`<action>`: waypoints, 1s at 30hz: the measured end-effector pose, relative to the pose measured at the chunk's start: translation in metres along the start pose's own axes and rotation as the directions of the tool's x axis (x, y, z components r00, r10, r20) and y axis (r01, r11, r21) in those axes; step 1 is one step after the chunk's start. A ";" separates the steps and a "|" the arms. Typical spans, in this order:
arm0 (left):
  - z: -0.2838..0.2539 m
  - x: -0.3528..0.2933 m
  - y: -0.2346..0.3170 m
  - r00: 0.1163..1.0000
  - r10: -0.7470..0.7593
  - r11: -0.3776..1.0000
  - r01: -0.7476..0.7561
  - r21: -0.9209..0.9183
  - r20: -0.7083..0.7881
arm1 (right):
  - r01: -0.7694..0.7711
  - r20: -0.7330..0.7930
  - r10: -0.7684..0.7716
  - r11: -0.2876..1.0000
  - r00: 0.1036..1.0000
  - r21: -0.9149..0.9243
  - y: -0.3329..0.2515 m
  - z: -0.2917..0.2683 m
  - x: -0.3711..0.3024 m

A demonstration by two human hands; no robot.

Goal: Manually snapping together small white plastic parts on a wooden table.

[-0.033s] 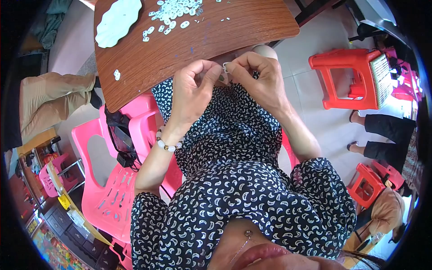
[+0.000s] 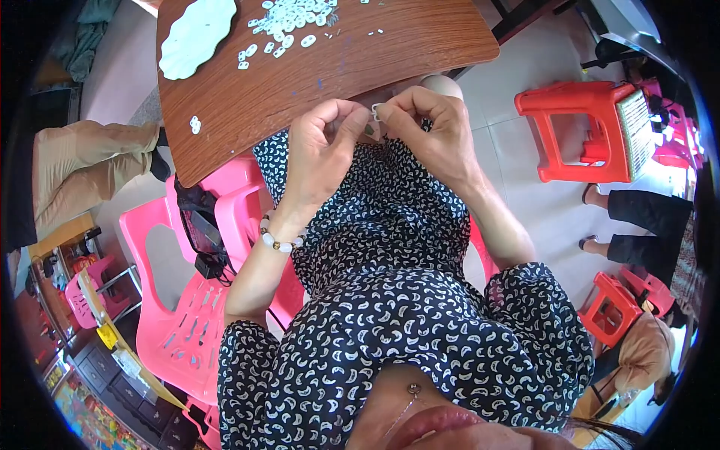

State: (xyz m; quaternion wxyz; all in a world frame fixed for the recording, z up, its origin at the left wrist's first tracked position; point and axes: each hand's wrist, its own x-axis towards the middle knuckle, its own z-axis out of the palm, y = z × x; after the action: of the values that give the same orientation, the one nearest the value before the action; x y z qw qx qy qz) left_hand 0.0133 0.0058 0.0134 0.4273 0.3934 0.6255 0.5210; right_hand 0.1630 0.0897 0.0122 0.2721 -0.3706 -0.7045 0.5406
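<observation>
Above my lap, just off the near edge of the brown wooden table (image 2: pixel 247 112), my two hands meet fingertip to fingertip. Thumb and forefinger of my left hand (image 2: pixel 326 142) are pinched against one side of a small white two-holed piece (image 2: pixel 376 109). The other side of it sits in the pinch of my right hand (image 2: pixel 431 131). Fingers cover much of the piece, so whether it is one part or two joined cannot be made out. A heap of similar white oval pieces (image 2: pixel 300 16) lies at the table's far side, with several strays nearer.
A white scalloped plate (image 2: pixel 196 37) lies at the table's far left, a small white cluster (image 2: pixel 196 124) nearer. Pink chairs (image 2: pixel 176 315) stand at my left, one carrying a black bag (image 2: pixel 201 217). On the right are a red stool (image 2: pixel 577 127) and a person's legs (image 2: pixel 645 225).
</observation>
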 end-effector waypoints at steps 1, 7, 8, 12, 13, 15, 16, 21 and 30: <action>0.000 0.001 -0.001 1.000 -0.006 0.999 0.007 -0.053 0.017 | -0.028 0.000 0.028 0.999 1.000 0.036 0.000 0.000 0.000; -0.004 0.002 -0.008 0.992 -0.108 0.971 0.119 -0.206 0.064 | -0.078 -0.002 0.079 0.989 0.997 0.126 0.004 0.002 0.000; -0.005 0.002 -0.009 0.988 -0.141 0.942 0.156 -0.296 0.071 | -0.085 -0.004 0.087 0.986 0.996 0.141 0.004 0.003 0.001; -0.007 0.002 -0.010 0.969 -0.225 0.886 0.247 -0.392 0.102 | -0.081 -0.030 0.087 0.982 0.996 0.168 0.001 0.004 0.000; -0.006 0.000 -0.009 0.972 -0.222 0.902 0.236 -0.362 0.079 | -0.080 -0.031 0.087 0.981 0.996 0.177 0.002 0.005 0.000; -0.004 -0.001 -0.010 0.974 -0.221 0.916 0.227 -0.331 0.056 | -0.082 -0.031 0.089 0.979 0.996 0.185 0.002 0.005 0.000; -0.004 0.000 -0.011 0.979 -0.197 0.923 0.200 -0.330 0.042 | -0.083 -0.026 0.089 0.977 0.996 0.197 0.001 0.005 0.000; -0.002 0.002 -0.008 0.982 -0.189 0.929 0.180 -0.322 0.004 | -0.072 -0.019 0.077 0.978 0.997 0.194 0.003 0.007 0.000; 0.003 0.004 -0.004 0.981 -0.195 0.919 0.185 -0.349 0.007 | 0.031 -0.107 -0.015 0.988 0.994 0.154 0.018 0.012 0.000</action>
State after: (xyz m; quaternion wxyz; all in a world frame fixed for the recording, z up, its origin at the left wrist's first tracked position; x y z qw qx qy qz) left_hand 0.0146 0.0099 0.0090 0.5298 0.2415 0.5645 0.5850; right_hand 0.1574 0.0856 -0.0084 0.3433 -0.3680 -0.6490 0.5705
